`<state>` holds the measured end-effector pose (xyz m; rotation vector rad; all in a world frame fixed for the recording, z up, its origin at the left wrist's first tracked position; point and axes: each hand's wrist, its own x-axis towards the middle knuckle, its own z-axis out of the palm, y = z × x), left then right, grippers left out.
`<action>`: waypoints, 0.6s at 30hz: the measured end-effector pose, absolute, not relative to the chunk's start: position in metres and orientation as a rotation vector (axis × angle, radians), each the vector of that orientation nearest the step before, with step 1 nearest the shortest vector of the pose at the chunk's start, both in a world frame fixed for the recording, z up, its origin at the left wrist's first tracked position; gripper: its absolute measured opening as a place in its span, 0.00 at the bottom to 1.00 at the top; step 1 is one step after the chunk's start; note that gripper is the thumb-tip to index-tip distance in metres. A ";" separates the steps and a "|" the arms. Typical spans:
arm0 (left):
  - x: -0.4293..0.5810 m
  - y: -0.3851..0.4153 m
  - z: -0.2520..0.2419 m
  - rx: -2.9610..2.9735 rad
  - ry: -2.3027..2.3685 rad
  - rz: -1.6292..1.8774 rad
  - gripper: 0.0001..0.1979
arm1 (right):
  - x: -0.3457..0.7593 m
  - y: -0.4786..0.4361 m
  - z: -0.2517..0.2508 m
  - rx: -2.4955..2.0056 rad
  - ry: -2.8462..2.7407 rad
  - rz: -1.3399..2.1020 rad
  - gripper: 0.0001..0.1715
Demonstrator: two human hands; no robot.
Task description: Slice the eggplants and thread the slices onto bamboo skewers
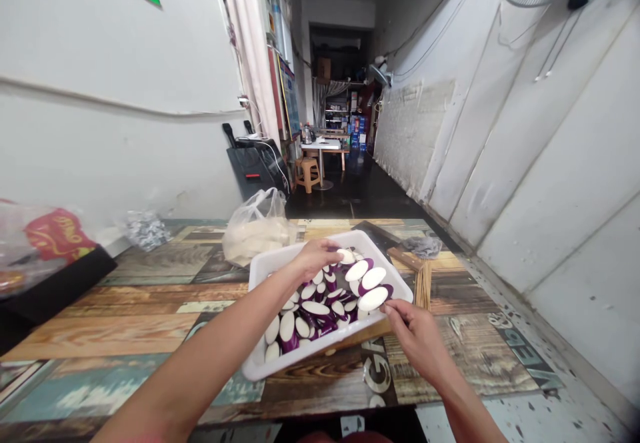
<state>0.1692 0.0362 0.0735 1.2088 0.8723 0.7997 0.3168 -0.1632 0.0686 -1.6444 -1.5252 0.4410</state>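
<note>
Tabletop (150,296) bright; far doorway (341,39) dim; dark floor (350,199) reflective; edges stretched

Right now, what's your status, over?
Left fingers at far eggplant slice; right fingers pinched beside near slice. White tub holds many more. Plastic bag by tub, clear of fingers.

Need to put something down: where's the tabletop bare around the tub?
The widest bare patch of table lies between the black box and the tub, partly under the left forearm. A smaller one lies between the sticks and the table's right edge. Crowded: the tub's far side, with a plastic bag and crumpled grey bag.
</note>
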 end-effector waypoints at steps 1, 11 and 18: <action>0.169 0.035 0.076 1.198 0.826 0.771 0.14 | 0.317 -0.163 0.068 -1.646 -1.524 0.445 0.16; 0.166 0.026 0.088 1.136 0.680 0.736 0.29 | 0.317 -0.165 0.068 -1.664 -1.553 0.436 0.16; 0.167 0.038 0.081 1.007 0.795 0.752 0.05 | 0.317 -0.167 0.066 -1.680 -1.560 0.426 0.17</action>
